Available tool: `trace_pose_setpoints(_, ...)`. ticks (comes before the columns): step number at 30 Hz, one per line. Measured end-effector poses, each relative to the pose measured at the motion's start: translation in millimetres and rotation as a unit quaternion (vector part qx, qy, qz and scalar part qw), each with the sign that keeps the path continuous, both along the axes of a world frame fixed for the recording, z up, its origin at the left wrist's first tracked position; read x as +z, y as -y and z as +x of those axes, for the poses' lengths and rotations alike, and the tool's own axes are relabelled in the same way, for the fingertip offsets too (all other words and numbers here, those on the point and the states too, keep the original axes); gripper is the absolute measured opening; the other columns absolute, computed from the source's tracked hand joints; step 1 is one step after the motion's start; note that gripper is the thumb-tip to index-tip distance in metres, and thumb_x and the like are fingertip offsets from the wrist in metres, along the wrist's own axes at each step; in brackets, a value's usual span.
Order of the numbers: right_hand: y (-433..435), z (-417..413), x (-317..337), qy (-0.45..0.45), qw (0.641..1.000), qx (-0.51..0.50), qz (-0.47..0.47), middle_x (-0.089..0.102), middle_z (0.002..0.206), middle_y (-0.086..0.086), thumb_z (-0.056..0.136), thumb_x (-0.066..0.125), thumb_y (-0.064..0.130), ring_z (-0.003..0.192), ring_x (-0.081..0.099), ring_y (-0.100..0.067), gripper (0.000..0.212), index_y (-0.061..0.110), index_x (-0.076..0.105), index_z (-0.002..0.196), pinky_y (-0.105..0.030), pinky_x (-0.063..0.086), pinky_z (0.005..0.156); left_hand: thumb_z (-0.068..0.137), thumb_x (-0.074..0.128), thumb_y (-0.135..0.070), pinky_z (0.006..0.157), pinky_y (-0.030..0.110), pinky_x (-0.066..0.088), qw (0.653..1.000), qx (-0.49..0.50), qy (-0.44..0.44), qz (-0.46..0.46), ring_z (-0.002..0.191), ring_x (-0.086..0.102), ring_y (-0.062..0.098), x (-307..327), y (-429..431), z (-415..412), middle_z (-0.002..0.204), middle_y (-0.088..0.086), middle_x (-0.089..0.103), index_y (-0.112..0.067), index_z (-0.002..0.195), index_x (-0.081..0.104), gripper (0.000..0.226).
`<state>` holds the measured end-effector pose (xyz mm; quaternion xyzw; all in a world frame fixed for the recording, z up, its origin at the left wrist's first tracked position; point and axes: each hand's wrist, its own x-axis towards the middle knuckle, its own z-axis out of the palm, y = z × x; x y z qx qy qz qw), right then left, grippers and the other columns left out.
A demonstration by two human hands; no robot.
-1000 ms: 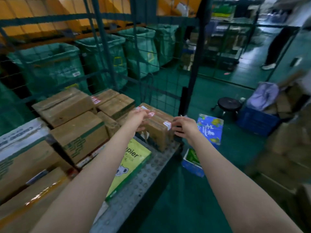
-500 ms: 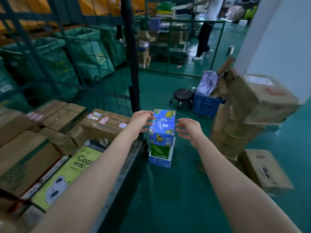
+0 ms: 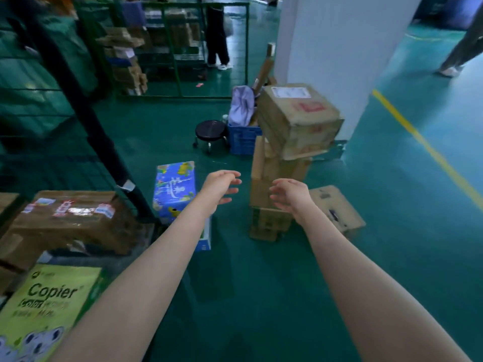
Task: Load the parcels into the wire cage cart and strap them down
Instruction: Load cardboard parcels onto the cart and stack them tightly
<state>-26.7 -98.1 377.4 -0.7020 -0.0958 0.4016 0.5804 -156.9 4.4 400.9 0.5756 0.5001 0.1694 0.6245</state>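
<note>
My left hand (image 3: 220, 185) and my right hand (image 3: 288, 194) are stretched out over the green floor, fingers loosely curled, holding nothing. Between and beyond them stands a leaning stack of brown cardboard parcels (image 3: 277, 184), topped by a large tilted box (image 3: 298, 118). A blue printed parcel (image 3: 175, 189) stands on another box just left of my left hand. At the left edge is the wire cage cart (image 3: 86, 100), with a taped brown parcel (image 3: 70, 220) and a green Copier paper box (image 3: 44, 307) on its deck.
A small brown box (image 3: 337, 207) lies on the floor right of the stack. Behind are a black stool (image 3: 211, 131), a blue crate (image 3: 243, 137) and a white pillar (image 3: 334, 48). People stand at the back (image 3: 217, 35) and far right (image 3: 462, 48). A yellow line (image 3: 428, 150) crosses the floor.
I have let go of the taped brown parcel on the cart. My view and both hands have swung right, past the blue parcel, toward the cardboard stack by the pillar.
</note>
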Motion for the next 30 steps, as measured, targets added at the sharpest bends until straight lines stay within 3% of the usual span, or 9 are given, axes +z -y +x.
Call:
trace_pose_setpoints(10, 54, 92, -33, -0.04, 0.993, -0.112, -0.027, 0.064, 0.089, -0.004, 0.096, 0.049, 0.013, 0.075, 0.061, -0.017, 0.015, 0.017, 0.059, 0.086, -0.027, 0.052, 0.068, 0.094, 0.04, -0.013, 0.063, 0.026, 0.043, 0.992, -0.12, -0.039, -0.024, 0.079, 0.059, 0.012, -27, 29, 117, 0.088, -0.006, 0.064, -0.026, 0.082, 0.059, 0.027)
trace_pose_setpoints(16, 62, 156, -37, -0.04, 0.981, -0.185, -0.037, 0.061, 0.08, -0.002, 0.096, 0.047, 0.012, 0.067, 0.057, -0.014, 0.012, 0.012, 0.059, 0.093, -0.026, 0.049, 0.067, 0.096, 0.042, -0.012, 0.081, 0.033, 0.045, 0.984, -0.171, -0.046, -0.025, 0.091, 0.058, 0.017, -34, 31, 204, 0.098, 0.001, 0.063, -0.019, 0.093, 0.062, 0.021)
trace_pose_setpoints(20, 63, 207, -40, -0.051, 0.973, -0.223, -0.04, 0.063, 0.085, -0.006, 0.095, 0.048, 0.011, 0.072, 0.059, -0.02, 0.015, 0.012, 0.06, 0.085, -0.031, 0.05, 0.074, 0.098, 0.041, -0.014, 0.085, 0.035, 0.045, 0.973, -0.222, -0.051, -0.027, 0.095, 0.057, 0.017, -36, 35, 270, 0.099, 0.0, 0.061, -0.019, 0.096, 0.06, 0.019)
trace_pose_setpoints(24, 65, 255, -45, -0.051, 0.964, -0.257, -0.047, 0.065, 0.087, -0.005, 0.096, 0.047, 0.011, 0.077, 0.061, -0.019, 0.015, 0.009, 0.061, 0.1, -0.027, 0.052, 0.065, 0.098, 0.04, -0.015, 0.082, 0.032, 0.045, 0.963, -0.261, -0.067, -0.019, 0.089, 0.057, 0.016, -44, 36, 328, 0.097, 0.0, 0.061, -0.022, 0.083, 0.059, 0.025)
trace_pose_setpoints(27, 71, 284, -51, -0.063, 0.958, -0.275, -0.051, 0.064, 0.085, -0.004, 0.096, 0.046, 0.009, 0.072, 0.061, -0.017, 0.014, 0.009, 0.06, 0.1, -0.025, 0.048, 0.059, 0.098, 0.04, -0.015, 0.081, 0.032, 0.045, 0.956, -0.276, -0.089, -0.034, 0.088, 0.057, 0.017, -55, 40, 364, 0.099, 0.0, 0.062, -0.02, 0.091, 0.059, 0.021)
trace_pose_setpoints(30, 79, 310, -59, -0.075, 0.954, -0.283, -0.061, 0.063, 0.084, -0.004, 0.096, 0.046, 0.008, 0.07, 0.06, -0.016, 0.014, 0.008, 0.059, 0.1, -0.025, 0.049, 0.059, 0.098, 0.04, -0.016, 0.071, 0.028, 0.045, 0.95, -0.289, -0.104, -0.046, 0.081, 0.056, 0.014, -67, 44, 392, 0.095, -0.002, 0.062, -0.019, 0.098, 0.06, 0.02)
